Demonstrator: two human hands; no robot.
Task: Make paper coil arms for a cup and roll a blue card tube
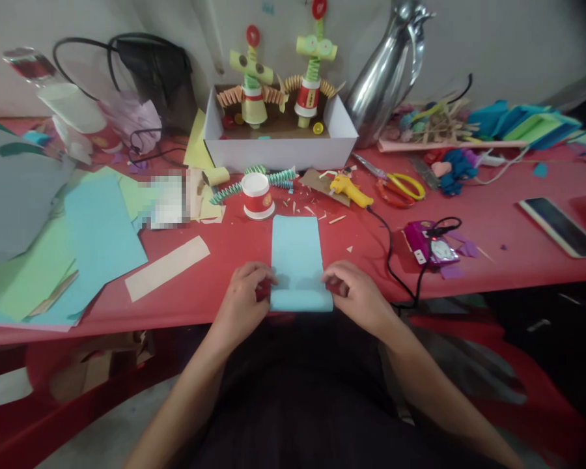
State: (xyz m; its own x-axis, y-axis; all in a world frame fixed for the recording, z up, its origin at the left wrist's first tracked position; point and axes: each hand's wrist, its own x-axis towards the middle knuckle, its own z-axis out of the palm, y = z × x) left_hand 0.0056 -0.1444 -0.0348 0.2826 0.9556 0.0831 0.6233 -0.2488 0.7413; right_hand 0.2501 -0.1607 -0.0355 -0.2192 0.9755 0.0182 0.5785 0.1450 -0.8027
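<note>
Pinching the rolled near end of the blue strip [295,260], your left hand [241,301] and right hand [355,294] sit at either side of it, fingers curled in and gripping the paper roll between thumb and fingertips. That strip lies flat on the red table [508,260] at its near edge, its far end pointing toward the paper cup [257,194], which stands upside down just beyond the strip. Left of the strip, a tan strip [167,268] lies at a slant, and further left are loose paper sheets [78,241] in blue and green. Right of the strip, past your right hand, a black cord runs from a yellow glue gun [349,189]; scissors [400,187] lie just beyond the gun, and a phone [560,226] lies well off to the right. Behind the cup, further from the strip, a white box [278,150] holds two paper figures [280,78], with a steel jug [388,65] just right of it.
</note>
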